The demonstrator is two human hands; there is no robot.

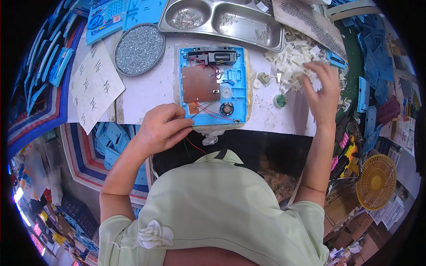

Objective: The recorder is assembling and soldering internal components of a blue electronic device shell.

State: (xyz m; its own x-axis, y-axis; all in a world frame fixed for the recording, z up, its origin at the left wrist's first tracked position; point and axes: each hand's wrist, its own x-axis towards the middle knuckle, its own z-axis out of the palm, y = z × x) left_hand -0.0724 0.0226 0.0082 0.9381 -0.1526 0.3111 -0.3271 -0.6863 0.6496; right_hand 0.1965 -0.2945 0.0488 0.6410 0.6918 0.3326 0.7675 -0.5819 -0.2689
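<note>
In front of me lies a blue plastic casing [242, 82], open side up, on a plastic-wrapped pad. It holds a brown circuit board [201, 84], a black module [217, 57] along its far edge, a small round speaker [226, 109] and thin red and dark wires. At the casing's near left corner, my left hand [164, 126] pinches thin wires [195, 145], whose ends hang below its fingers. Over on the right, my right hand [323, 91] is raised beside a heap of white plastic parts [295, 57], thumb and fingers apart, with nothing visible between them.
A round tray of small metal screws [139, 49] stands at the far left, next to a marked paper sheet [95, 86]. Behind the casing is a metal compartment tray [248, 26] with springs. A small green-topped round item [280, 101] sits near my right hand. Blue casings [111, 142] fill a striped bag.
</note>
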